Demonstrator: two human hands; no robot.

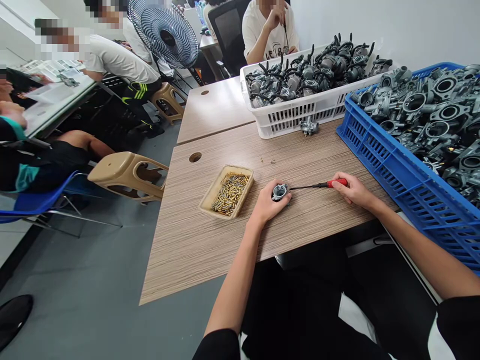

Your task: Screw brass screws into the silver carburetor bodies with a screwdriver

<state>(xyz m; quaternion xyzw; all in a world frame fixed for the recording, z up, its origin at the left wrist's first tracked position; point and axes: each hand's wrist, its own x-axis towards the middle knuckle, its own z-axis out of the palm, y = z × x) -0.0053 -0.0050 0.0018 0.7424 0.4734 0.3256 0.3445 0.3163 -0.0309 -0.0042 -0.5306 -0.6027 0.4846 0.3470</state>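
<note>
My left hand (269, 204) is wrapped round a small metal carburetor body (279, 192), pressing it to the wooden table (195, 250) with its round bore facing up. My right hand (353, 190) grips the red handle of a screwdriver (315, 186), whose dark shaft points left. The screwdriver's tip meets the right side of the carburetor body; the exact spot it touches is too small to make out. Left of my left hand stands a tan tray (205, 204) of small brass parts (231, 194). A few tiny loose pieces (272, 161) lie beyond my hands.
A white crate (277, 122) full of carburetors with black hoses stands at the back, with a single carburetor (309, 126) before it. A blue crate (397, 165) heaped with metal bodies is at the right. Across the table sits a person (258, 30); a fan (165, 35) stands behind.
</note>
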